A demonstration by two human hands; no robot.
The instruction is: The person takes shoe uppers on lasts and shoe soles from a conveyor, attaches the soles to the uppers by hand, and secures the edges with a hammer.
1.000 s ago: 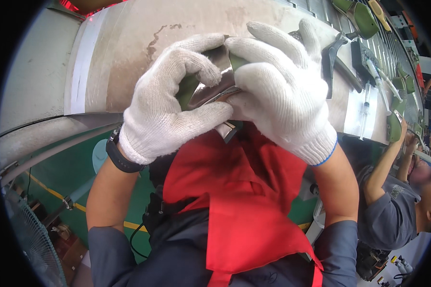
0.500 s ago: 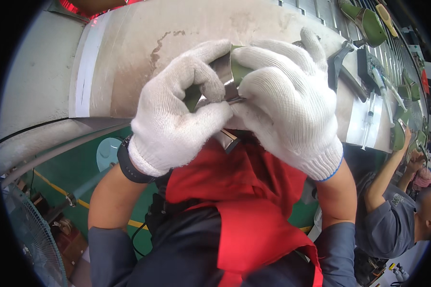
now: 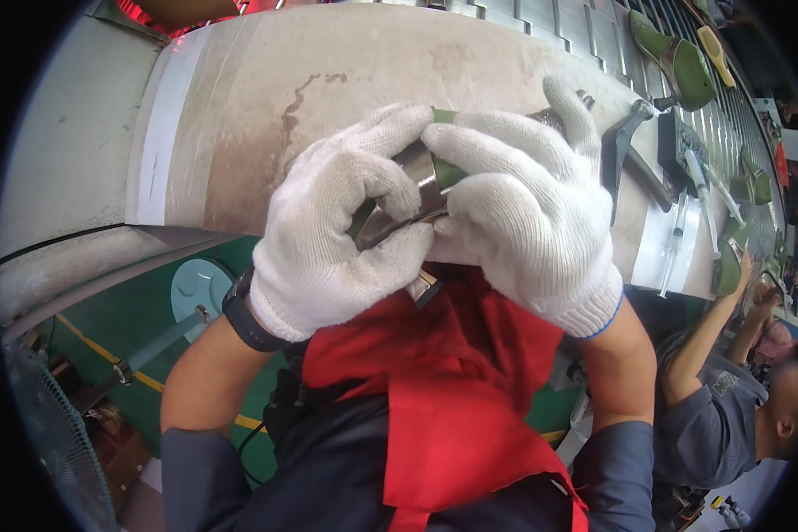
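Note:
Both my hands wear white knit gloves and are closed on a green shoe last with a shiny bronze strap laid over it. My left hand pinches the strap's lower edge between thumb and forefinger. From the other side, my right hand grips the last, its fingertips pressed beside the strap and close to my left thumb. Most of the last is hidden by the gloves. Below the hands a shiny bronze end shows in front of my red apron.
On the worktable, right of my hands, lie pincers with black handles, a black block and syringes. Beyond runs a roller conveyor with a green last. A co-worker stands at right; a stool is lower left.
My hands and the shoe last sit slightly lower in the picture. The fingers keep nearly the same pinch on the strap. At right, the co-worker's arm has shifted slightly.

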